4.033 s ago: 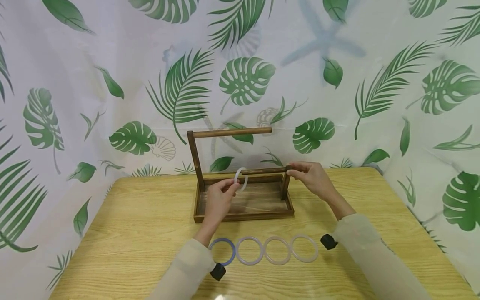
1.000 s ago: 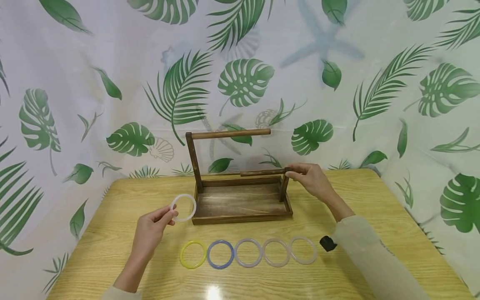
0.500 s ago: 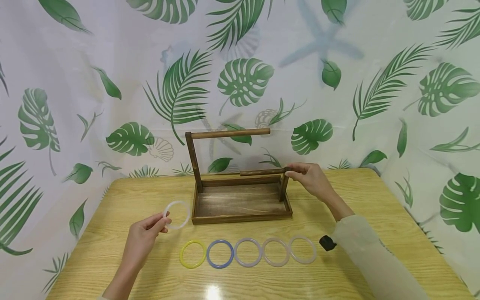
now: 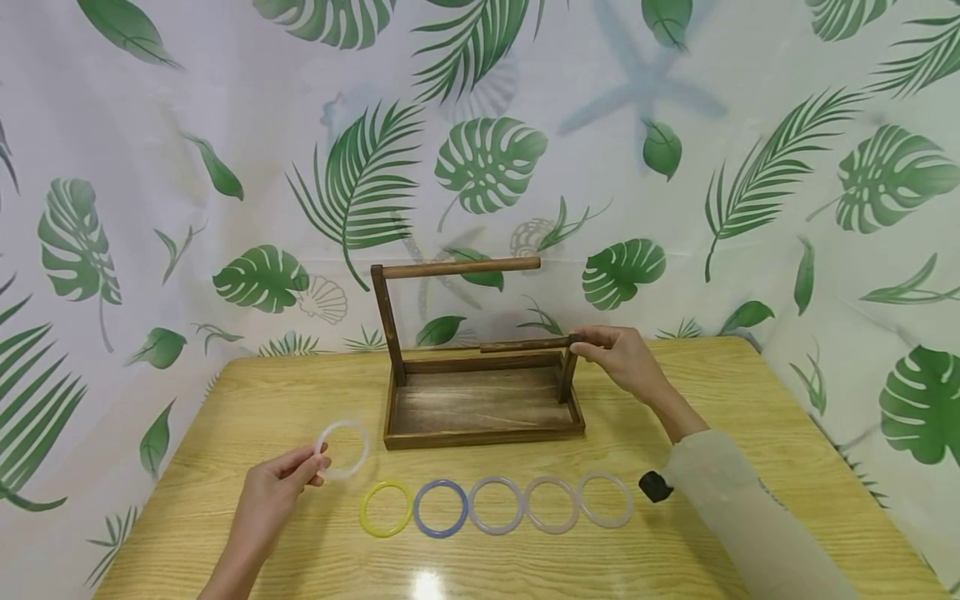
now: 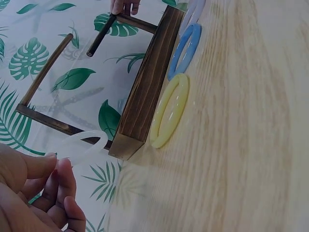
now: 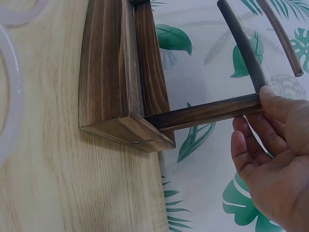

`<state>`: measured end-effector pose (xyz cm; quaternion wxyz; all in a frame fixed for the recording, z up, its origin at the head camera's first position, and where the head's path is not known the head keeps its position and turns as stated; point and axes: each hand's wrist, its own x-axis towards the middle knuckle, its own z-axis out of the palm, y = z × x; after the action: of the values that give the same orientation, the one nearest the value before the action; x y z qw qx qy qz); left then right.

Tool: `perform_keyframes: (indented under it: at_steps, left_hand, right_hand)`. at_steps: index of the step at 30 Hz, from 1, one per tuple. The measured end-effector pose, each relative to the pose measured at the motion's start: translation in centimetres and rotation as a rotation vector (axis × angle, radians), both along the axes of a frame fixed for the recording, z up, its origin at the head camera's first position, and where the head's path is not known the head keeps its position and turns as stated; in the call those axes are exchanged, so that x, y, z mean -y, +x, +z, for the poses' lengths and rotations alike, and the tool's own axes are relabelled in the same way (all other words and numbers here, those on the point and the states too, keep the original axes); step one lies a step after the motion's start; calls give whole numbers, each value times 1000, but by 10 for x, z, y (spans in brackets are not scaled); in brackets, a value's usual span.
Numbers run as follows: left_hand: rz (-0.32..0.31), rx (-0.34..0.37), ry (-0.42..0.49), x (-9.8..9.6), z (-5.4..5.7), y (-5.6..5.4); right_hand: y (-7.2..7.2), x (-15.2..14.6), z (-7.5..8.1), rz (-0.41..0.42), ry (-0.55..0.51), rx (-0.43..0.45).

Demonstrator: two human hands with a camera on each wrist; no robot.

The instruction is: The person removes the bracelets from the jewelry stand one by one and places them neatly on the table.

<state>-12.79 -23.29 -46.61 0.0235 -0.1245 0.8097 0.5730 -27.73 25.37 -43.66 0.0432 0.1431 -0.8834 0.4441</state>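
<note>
In the head view my left hand (image 4: 276,490) pinches a translucent white ring (image 4: 365,446) at its left side, raised over the table left of the wooden rack (image 4: 483,439). The left wrist view shows thumb and fingertips closed on the ring (image 5: 100,146). My right hand (image 4: 624,357) grips the top of the rack's short right post (image 4: 568,382), where the lower bar (image 4: 525,344) joins it; in the right wrist view the thumb (image 6: 277,104) lies on that corner. The longer bar (image 4: 461,268) extends rightward from the tall left post. Neither bar carries a ring.
In front of the rack lies a row of rings: yellow (image 4: 386,534), blue (image 4: 441,535), then three paler ones, lilac (image 4: 496,531), pinkish (image 4: 552,531) and whitish (image 4: 606,525). The wooden table (image 4: 225,417) meets a leaf-patterned cloth (image 4: 480,167) behind. A black wrist camera (image 4: 656,487) sits at the right sleeve.
Four seconds ago the white ring was at the lower bar's free end. My left hand has since carried it left and down toward the table. The right hand keeps its grip.
</note>
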Motion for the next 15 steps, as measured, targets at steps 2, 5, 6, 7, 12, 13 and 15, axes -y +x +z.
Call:
perform_keyframes:
  at_steps: [2,5,6,7,12,13,15]
  left_hand:
    - [1,13,-4,2,-2,2]
    - [0,33,-3,5,-4,5]
    - [0,40,-4,6,-5,6]
    - [0,42,1,7,-6,7]
    - [-2,63,14,12,-11,13]
    - [-4,67,15,13,-12,14]
    - [-4,75,15,14,-14,16]
  right_hand:
    - [0,0,0,1,-3,1]
    - [0,1,1,2,-6,0]
    - [0,1,1,3,-6,0]
    - [0,1,1,2,-7,0]
    - [0,1,2,-2,-1,-2]
    - [0,1,2,-3,-2,-2]
    - [0,1,1,-4,1,-5]
